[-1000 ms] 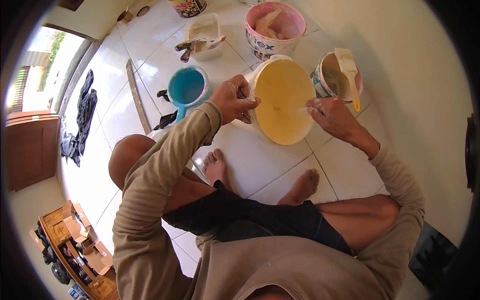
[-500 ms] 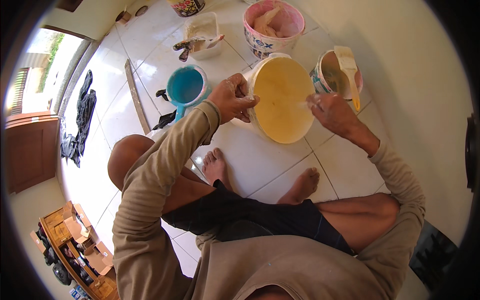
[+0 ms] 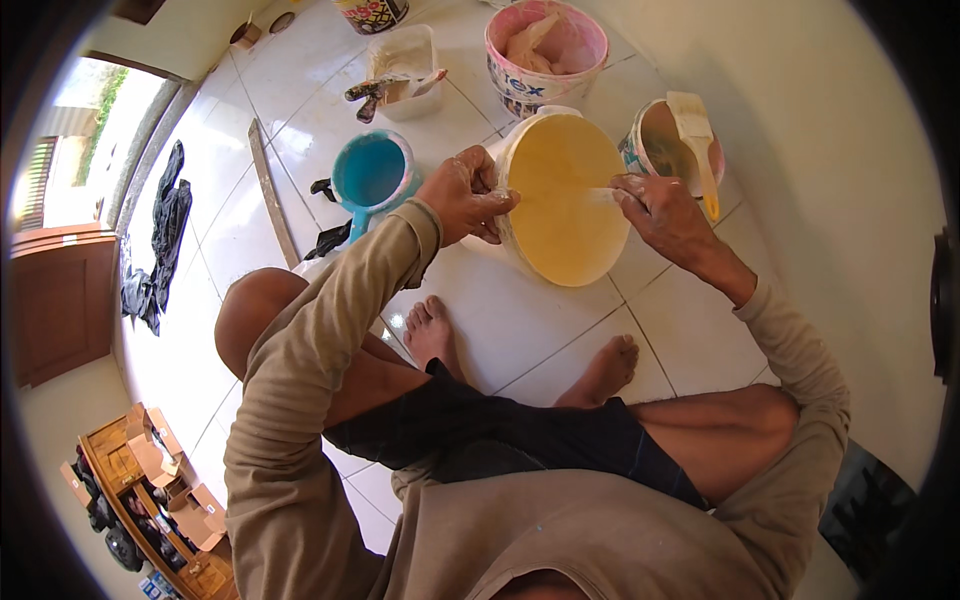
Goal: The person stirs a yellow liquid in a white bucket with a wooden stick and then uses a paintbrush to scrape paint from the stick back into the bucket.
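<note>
The left hand is gripping the left rim of a white bucket, thumb over its edge; the right hand is pinching a pale, blurred strip across the right rim, contact being unclear. The bucket is tilting between both hands, mouth facing the person, long axis running away leftward; its base is hiding from view, the strip's kind escaping identification.

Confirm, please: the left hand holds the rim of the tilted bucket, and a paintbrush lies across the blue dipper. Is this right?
One mistake: the paintbrush lies across the small pail, not the dipper, in the head view; the left hand holds the bucket's rim.
</note>
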The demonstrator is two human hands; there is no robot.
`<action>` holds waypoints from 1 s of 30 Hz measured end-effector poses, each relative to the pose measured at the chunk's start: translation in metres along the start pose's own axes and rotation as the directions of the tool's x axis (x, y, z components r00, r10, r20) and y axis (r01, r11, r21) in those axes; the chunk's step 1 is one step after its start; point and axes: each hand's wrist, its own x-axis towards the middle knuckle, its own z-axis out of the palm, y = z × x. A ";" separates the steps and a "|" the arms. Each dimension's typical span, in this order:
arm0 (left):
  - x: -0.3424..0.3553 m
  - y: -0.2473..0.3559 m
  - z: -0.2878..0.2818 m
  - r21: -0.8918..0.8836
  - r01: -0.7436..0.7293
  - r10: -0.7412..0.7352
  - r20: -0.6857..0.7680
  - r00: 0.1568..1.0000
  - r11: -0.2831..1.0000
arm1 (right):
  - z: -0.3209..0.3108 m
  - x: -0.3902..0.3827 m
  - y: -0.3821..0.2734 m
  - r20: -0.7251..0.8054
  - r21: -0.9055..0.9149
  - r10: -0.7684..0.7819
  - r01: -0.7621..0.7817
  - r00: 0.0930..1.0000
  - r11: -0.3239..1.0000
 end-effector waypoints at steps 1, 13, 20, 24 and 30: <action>0.000 0.001 0.000 0.002 -0.004 0.004 -0.002 1.000 1.000 | -0.001 -0.001 -0.002 0.094 -0.022 0.049 -0.047 0.994 0.999; -0.003 0.001 0.001 0.014 0.031 -0.031 -0.027 0.999 0.999 | 0.000 -0.003 -0.011 0.208 -0.029 0.098 -0.094 0.973 0.995; -0.003 0.003 0.001 0.025 0.017 -0.016 -0.025 1.000 1.000 | -0.002 -0.002 -0.004 0.214 -0.046 0.055 -0.046 0.975 0.998; -0.004 0.004 -0.002 0.020 0.038 -0.038 -0.021 0.999 0.999 | -0.005 0.004 -0.012 0.176 0.025 0.156 -0.163 0.972 0.986; -0.003 0.002 -0.002 0.024 0.026 -0.026 -0.017 1.000 0.999 | -0.006 0.002 -0.004 0.176 -0.017 0.027 -0.024 0.984 1.000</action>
